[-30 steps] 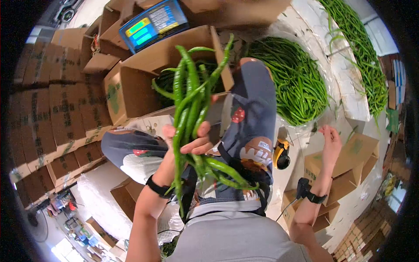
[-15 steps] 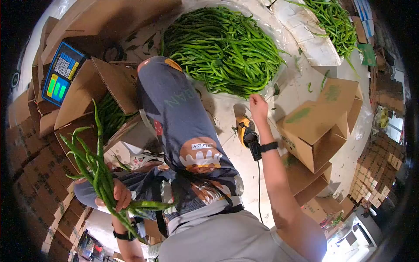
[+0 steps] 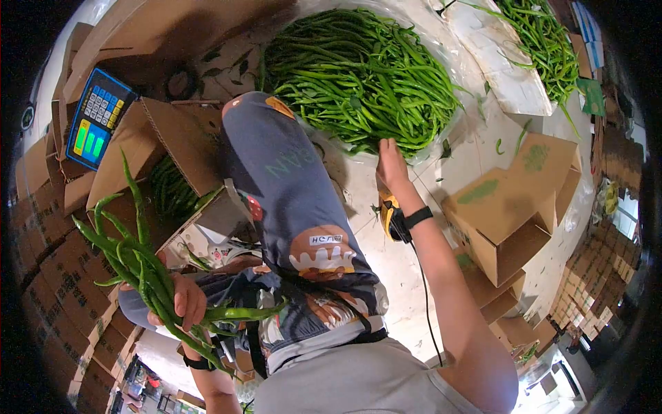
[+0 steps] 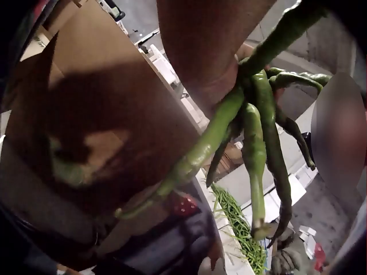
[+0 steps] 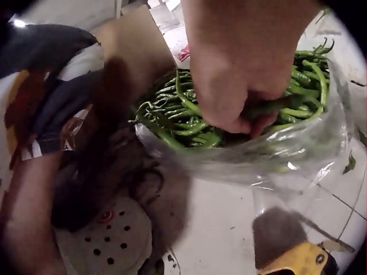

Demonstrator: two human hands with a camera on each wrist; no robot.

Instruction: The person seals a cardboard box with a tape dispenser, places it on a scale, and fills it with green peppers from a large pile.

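In the head view my left hand [image 3: 185,300] grips several long green peppers [image 3: 148,272] above the thigh at lower left. Their ends fan out past the fist in the left wrist view, where the hand [image 4: 215,86] wraps round the peppers [image 4: 200,152]. At the near edge of a large pepper pile [image 3: 358,83] is my right hand [image 3: 393,165]. Up close, the right hand [image 5: 235,74] has its thumb and fingers curled round a dark green pepper in the pile [image 5: 183,109], just inside the clear plastic bag [image 5: 275,160]; its fingertips are partly hidden.
An open carton [image 3: 131,155] with peppers inside stands at left beside a blue scale [image 3: 100,117]. A yellow-black tool [image 3: 392,217] lies below the right wrist. Empty cartons [image 3: 510,200] stand at right; more peppers [image 3: 541,48] lie at upper right.
The head view has swung toward the pile since a second ago. My right hand has reached the pile's edge and moved slightly left; my left still holds its peppers, now away from the carton's opening.
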